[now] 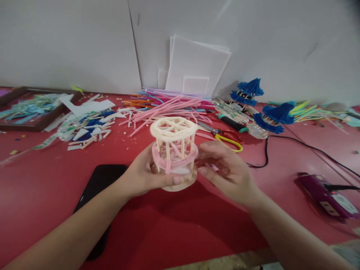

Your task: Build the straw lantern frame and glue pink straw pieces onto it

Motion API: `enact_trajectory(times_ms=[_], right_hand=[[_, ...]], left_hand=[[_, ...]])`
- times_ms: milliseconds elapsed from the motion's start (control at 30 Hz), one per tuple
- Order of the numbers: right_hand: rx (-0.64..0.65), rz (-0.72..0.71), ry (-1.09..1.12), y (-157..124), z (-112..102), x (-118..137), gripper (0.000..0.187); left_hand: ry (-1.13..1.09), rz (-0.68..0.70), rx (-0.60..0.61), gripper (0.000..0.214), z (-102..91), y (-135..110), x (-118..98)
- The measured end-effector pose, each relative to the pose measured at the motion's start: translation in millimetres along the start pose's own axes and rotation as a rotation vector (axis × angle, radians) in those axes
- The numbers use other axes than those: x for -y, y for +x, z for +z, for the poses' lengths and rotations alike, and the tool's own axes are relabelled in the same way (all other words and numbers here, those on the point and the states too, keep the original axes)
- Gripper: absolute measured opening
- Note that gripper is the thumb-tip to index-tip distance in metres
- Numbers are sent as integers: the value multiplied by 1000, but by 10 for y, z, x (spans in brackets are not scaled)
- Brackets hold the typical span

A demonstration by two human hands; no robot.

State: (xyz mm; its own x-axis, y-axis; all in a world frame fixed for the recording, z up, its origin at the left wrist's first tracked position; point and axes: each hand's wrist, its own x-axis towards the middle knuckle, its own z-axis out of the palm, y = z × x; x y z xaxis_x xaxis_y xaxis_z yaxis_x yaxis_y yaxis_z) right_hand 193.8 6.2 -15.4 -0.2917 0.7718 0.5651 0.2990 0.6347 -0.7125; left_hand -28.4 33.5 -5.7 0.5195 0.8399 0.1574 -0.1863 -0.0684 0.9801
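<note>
My left hand [146,176] is closed around a small round cage-like model [174,153], holding it upright above the table. The model has a cream top ring with spokes, thin cream posts and a clear base. A pink pipe cleaner band [180,162] wraps around its middle, with another pink piece slanting inside. My left thumb lies across the lower front. My right hand [225,170] is at the model's right side, fingers bent and tips close against the pink band and base. What sits between those fingertips is too small to make out.
Behind the model lie pink pipe cleaners [165,108], scissors [229,142] and a green-black handled tool [233,123]. Two blue-roofed models [274,116] stand right. A purple corded device [327,197] is at far right, a black phone [98,187] at left, near white scraps [87,107].
</note>
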Motion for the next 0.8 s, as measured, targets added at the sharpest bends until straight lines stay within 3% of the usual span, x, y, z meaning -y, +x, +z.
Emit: enact_trajectory(times_ms=[67,133,267,400,533,667,800], right_hand=[[25,102,-94,29,-206,-97,46],[101,176,-340,31,-416,-211,46],[254,147,-712,-76,-681,-376,56],[428,245,-815,-236,-696,-391,60],[533,308,-840,-281,-626,-359,51],[471,270,-765,-179,-549,-302,40],[174,49,-552,-150,-399,-185,37]], left_hand=[[-16,12,-37,50,-27,10,16],[-32,20,-97,53,-55,21,35],[-25,65,-227,55,-92,40,58],[9,99,-272,52,-85,45,57],[92,73,-312,46,-63,35,53],[167,86,-371,67,-36,50,38],[235,78,-454,82,-8,69,7]])
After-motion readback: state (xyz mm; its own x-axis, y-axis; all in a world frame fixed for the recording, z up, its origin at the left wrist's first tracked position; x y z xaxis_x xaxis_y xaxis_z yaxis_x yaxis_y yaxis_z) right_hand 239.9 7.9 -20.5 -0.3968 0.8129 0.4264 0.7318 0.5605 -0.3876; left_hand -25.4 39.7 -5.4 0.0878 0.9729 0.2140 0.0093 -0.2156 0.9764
